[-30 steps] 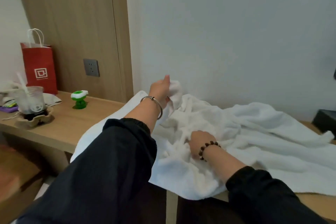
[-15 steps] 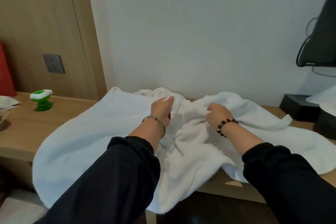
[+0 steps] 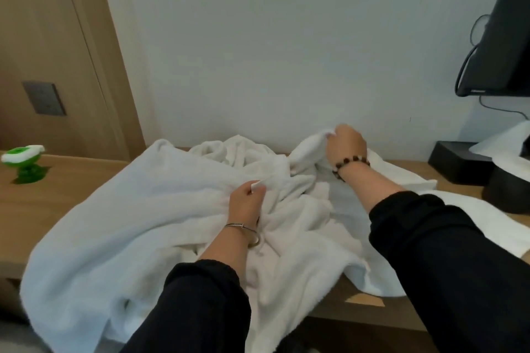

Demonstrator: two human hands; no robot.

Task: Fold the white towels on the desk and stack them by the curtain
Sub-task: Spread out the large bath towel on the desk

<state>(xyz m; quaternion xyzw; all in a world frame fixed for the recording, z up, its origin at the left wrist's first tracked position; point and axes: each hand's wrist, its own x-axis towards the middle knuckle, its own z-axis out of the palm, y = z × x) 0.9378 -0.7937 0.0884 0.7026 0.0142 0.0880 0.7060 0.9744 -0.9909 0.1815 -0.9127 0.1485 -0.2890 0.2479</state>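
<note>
White towel (image 3: 143, 223) crumpled, overhanging front desk (image 3: 71, 183) edge

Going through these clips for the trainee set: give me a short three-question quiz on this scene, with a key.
1. True or false: the towel lies neatly folded on the desk.
2. The right hand grips: A) a raised bit of towel, B) a cup, C) a red bag.
3. What colour is the small object left of the towel?
Key: 1 false; 2 A; 3 green.
</note>
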